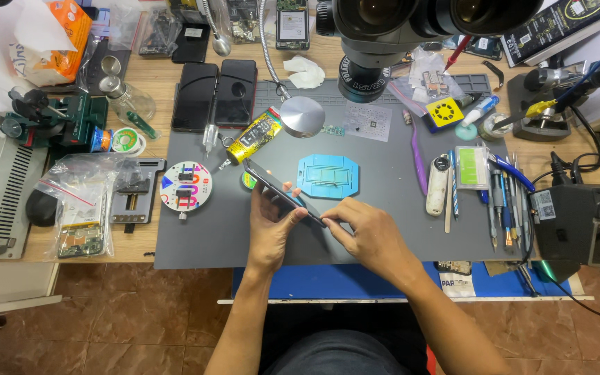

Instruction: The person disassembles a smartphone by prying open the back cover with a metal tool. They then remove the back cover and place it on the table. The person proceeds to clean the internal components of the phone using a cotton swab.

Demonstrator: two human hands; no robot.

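Observation:
A dark smartphone (267, 179) is held tilted on edge above the grey work mat (390, 208). My left hand (272, 226) grips it from below, thumb and fingers wrapped around its long sides. My right hand (369, 232) pinches the phone's lower right end with its fingertips. Just beyond the phone a blue rectangular fixture plate (328, 175) lies flat on the mat. A yellow and black glue tube (253, 137) rests to the upper left of the phone.
A microscope head (383, 35) hangs over the mat's far side, with a round metal lamp (301, 115) on a gooseneck. Two dark phones (214, 94), a round white disc (185, 185), tweezers and tools (501, 194) and a black station (588, 222) ring the mat.

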